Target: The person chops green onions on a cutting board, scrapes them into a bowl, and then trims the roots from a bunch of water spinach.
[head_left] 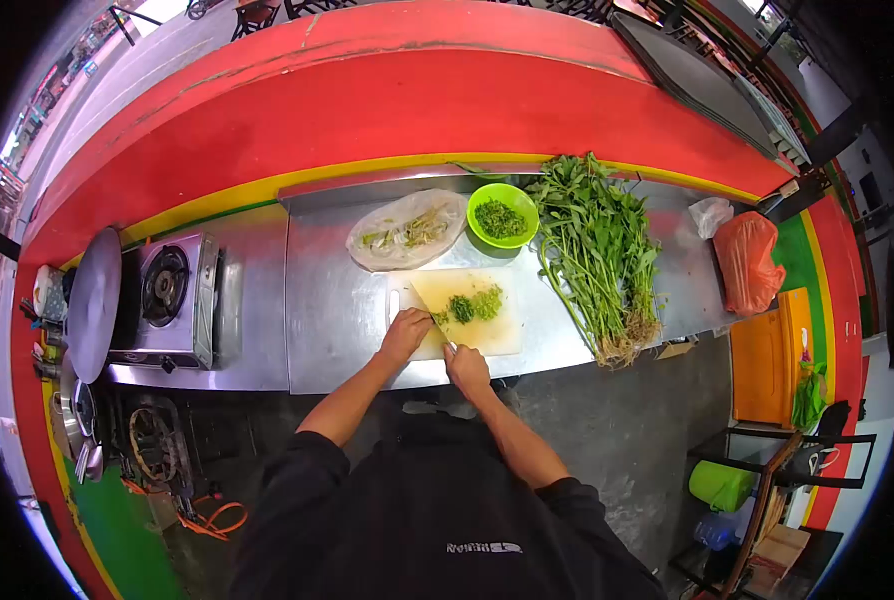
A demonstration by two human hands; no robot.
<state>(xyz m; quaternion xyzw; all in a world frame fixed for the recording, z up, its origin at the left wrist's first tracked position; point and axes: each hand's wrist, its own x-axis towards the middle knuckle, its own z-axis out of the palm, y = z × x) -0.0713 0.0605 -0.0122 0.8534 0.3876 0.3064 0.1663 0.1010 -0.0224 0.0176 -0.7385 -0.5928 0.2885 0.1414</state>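
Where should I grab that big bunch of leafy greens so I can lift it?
Grab the bunch of leafy greens by its bare stalks just above the roots, coming from the near edge of the steel counter. There the stalks lie close together; the far end fans out into loose leaves.

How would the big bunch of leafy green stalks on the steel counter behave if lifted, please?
The bunch of leafy green stalks would probably flop, its stems being long and thin. Stems may slip out, since it lies loosely splayed.
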